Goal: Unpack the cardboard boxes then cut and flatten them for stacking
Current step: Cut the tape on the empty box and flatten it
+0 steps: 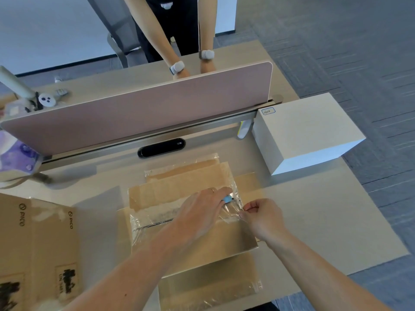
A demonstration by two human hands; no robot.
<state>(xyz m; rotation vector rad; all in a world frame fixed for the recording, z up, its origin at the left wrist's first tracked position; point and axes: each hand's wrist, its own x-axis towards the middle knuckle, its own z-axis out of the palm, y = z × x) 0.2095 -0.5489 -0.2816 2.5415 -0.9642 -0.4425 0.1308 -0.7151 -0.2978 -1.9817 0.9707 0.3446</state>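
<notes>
A flattened brown cardboard box [179, 187] lies on the desk [325, 221] in front of me, with clear tape [157, 217] across its surface. My left hand [202, 212] rests on the cardboard and holds a small blue cutter [228, 199], whose tip shows past the fingers. My right hand [262, 217] pinches a loose strip of clear tape at the box's right side, just beside the cutter. A second brown box [38, 243] printed with "PICO" sits at the lower left.
A white box [310, 133] with a small label stands at the desk's right rear. A pink divider panel [146, 108] runs across the back, with a black oval device [161, 147] below it. Another person's forearms [190, 63] lean behind the divider.
</notes>
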